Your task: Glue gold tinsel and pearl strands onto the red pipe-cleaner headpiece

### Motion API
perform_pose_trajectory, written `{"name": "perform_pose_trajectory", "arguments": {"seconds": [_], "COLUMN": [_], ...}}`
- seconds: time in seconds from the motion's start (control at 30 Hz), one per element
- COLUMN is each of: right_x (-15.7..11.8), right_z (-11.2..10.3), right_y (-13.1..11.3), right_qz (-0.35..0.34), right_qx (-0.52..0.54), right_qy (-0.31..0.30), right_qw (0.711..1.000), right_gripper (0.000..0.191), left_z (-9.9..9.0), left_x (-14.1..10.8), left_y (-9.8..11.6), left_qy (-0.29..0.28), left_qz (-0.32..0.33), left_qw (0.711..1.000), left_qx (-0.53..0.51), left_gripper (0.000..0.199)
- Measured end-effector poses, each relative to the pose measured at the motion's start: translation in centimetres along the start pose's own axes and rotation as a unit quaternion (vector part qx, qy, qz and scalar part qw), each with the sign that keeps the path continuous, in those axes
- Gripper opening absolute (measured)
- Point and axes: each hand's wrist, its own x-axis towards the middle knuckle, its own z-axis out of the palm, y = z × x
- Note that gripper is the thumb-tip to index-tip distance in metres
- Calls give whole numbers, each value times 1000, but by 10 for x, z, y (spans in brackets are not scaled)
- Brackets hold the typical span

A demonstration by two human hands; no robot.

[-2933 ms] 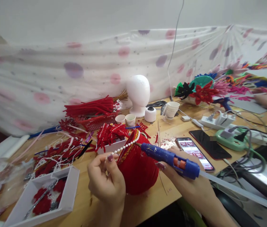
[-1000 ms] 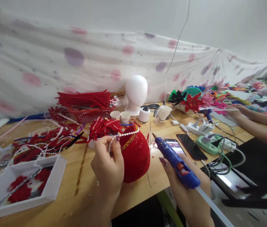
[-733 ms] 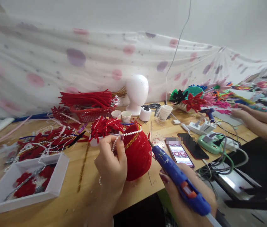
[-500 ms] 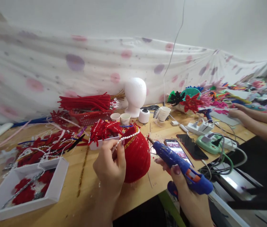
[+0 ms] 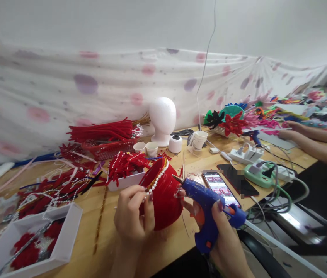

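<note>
My left hand [image 5: 133, 214] pinches a string of white pearl beads [image 5: 158, 178] at the rim of a rounded red velvet piece [image 5: 167, 200]. The beads lie along a gold trim near that rim. Wrapped around the handle of a blue hot glue gun [image 5: 205, 199] is my right hand [image 5: 224, 235]. The gun's nozzle points left, close over the red piece's right side; I cannot tell whether it touches. Some of my right fingers are hidden behind the gun.
A white box [image 5: 65, 239] holds red flowers at left. Behind stand a red basket [image 5: 105, 150], paper cups [image 5: 152, 148] and a white foam head [image 5: 162, 119]. Phones [image 5: 220, 187], power strips [image 5: 258, 175] and cables lie right. Another person's hands [image 5: 293, 133] are at far right.
The glue gun has moved left and turned more upright, its nozzle now over the red piece. The red piece has tilted, showing more of its rim. My left hand has shifted slightly down.
</note>
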Motion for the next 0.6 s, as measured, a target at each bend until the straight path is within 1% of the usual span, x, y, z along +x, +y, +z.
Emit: {"name": "perform_pose_trajectory", "arguments": {"seconds": [0.1,0.17,0.2,0.3,0.33,0.47,0.6], "right_x": [0,0,0,0,0,2,7], "right_z": [-1,0,1,6,8,12,12], "right_y": [-2,-3,-3,-5,-5,-7,-5], "right_qz": [8,16,20,27,26,34,37], "right_qx": [0,5,10,29,30,18,18], "right_qy": [-5,-4,0,25,32,48,60], "right_qw": [1000,1000,1000,999,999,998,997], "right_gripper": [49,49,49,46,45,48,53], "left_z": [-1,-1,-1,0,0,3,6], "left_x": [-1,-2,-3,-6,-7,-8,-6], "left_y": [-1,-1,-1,1,2,5,8], "left_qy": [-16,-14,-11,-3,0,12,21], "left_qz": [36,39,28,-45,-60,-92,-150], "left_qw": [999,999,1000,999,998,995,988], "left_qx": [4,7,3,-18,-23,-26,-28], "left_gripper": [20,18,18,19,19,18,16]}}
